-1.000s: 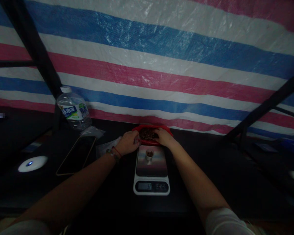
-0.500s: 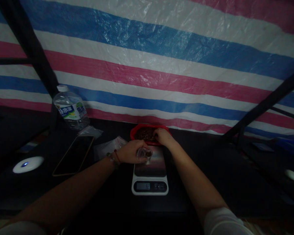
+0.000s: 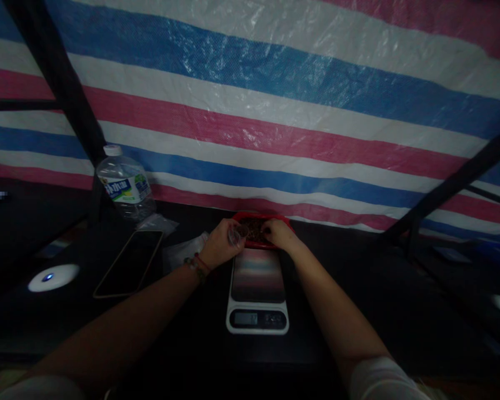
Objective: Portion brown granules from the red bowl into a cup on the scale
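Observation:
A red tray (image 3: pixel 281 221) of small brown pieces stands at the back of a dark table, against a striped tarp. My left hand (image 3: pixel 221 245) holds a small clear cup (image 3: pixel 236 234) tilted at the tray's left edge. My right hand (image 3: pixel 280 234) rests on the tray's right side with its fingers in the brown pieces; whether it holds any is hidden. In front of the tray lies a white kitchen scale (image 3: pixel 257 289) with a bare platform and a lit display.
A water bottle (image 3: pixel 125 185) stands at the back left. A phone (image 3: pixel 129 262) lies face up beside clear plastic bags (image 3: pixel 183 250). A white round device (image 3: pixel 53 277) with a blue light sits far left. Black frame bars (image 3: pixel 54 78) slant on both sides.
My left hand took the small cup off the scale platform and lifted it back to the red tray's left edge. My right hand stayed at the tray.

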The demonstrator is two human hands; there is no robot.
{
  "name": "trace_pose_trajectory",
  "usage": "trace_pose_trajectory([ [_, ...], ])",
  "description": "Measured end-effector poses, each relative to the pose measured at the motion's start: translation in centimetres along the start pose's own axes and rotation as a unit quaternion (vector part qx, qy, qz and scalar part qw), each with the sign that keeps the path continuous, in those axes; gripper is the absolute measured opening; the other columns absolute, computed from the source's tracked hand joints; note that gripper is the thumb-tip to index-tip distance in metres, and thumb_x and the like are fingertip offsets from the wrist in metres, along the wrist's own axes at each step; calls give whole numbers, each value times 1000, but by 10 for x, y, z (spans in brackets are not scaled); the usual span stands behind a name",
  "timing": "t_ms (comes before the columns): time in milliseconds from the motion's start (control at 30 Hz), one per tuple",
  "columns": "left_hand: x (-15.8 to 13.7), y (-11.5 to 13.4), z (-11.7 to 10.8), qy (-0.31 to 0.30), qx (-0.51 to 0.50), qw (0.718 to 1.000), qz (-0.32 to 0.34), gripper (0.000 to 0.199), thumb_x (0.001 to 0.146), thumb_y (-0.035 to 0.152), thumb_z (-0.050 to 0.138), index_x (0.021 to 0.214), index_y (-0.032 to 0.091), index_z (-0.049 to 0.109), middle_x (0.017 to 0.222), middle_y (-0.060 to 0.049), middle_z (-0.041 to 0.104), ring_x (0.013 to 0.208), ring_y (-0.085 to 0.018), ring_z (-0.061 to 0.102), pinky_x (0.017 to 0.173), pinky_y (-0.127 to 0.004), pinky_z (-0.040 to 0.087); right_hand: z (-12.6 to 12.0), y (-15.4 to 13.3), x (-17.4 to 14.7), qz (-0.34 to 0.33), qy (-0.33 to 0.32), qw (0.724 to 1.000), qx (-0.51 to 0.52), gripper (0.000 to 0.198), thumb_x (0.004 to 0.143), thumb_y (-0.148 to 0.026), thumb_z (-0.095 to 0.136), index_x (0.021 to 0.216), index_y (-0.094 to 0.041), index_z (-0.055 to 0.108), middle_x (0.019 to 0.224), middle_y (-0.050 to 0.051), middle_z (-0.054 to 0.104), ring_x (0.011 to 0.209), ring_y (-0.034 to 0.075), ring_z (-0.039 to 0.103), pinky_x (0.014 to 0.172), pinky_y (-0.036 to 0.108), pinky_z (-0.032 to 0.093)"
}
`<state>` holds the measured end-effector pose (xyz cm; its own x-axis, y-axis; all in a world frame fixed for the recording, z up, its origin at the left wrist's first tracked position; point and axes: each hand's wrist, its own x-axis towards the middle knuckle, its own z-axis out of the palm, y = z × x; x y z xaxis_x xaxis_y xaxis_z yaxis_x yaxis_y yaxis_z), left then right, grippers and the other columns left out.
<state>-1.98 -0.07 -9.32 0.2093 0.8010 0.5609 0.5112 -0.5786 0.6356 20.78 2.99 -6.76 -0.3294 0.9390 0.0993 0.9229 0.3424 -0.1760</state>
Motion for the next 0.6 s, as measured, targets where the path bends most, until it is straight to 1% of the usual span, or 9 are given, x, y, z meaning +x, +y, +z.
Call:
trace_pose_trajectory([
  [100, 1, 0, 4, -14, 1, 1000, 7, 36, 74, 26, 68, 106, 18, 54, 101, -6, 65, 91, -20, 67, 81, -34, 56, -2, 0, 1, -9, 43, 998, 42, 25, 76, -9, 65, 97, -17, 75, 102, 9, 74, 98, 23, 66, 88, 30, 46],
  [233, 2, 0, 8, -48, 27, 998, -20, 34, 76, 27, 68, 106, 19, 55, 104, -7, 65, 93, -21, 68, 84, -34, 55, -9, -7, -1, -22, 91, 986, 135, 20, 76, -10, 66, 92, -18, 75, 96, 6, 74, 90, 21, 66, 82, 30, 48],
  [333, 4, 2, 9, -74, 42, 996, -32, 32, 79, 28, 68, 107, 19, 56, 104, -7, 66, 96, -23, 67, 86, -35, 54, -15, -18, -4, -50, 114, 974, 187, 18, 75, -10, 67, 90, -18, 74, 93, 5, 73, 86, 19, 66, 78, 29, 48],
  [433, 5, 3, 10, -93, 43, 994, -34, 32, 80, 32, 68, 107, 19, 56, 103, -7, 67, 97, -23, 67, 85, -35, 53, -19, -29, -6, -87, 113, 973, 183, 14, 76, -11, 67, 86, -18, 74, 90, 4, 73, 85, 18, 65, 77, 28, 47],
  [600, 6, 3, 10, -100, 52, 993, -35, 35, 80, 33, 68, 110, 19, 57, 105, -7, 67, 97, -24, 68, 83, -35, 53, -22, -38, -7, -132, 79, 975, 159, 14, 79, -10, 67, 86, -18, 75, 91, 5, 73, 87, 18, 64, 80, 30, 47],
])
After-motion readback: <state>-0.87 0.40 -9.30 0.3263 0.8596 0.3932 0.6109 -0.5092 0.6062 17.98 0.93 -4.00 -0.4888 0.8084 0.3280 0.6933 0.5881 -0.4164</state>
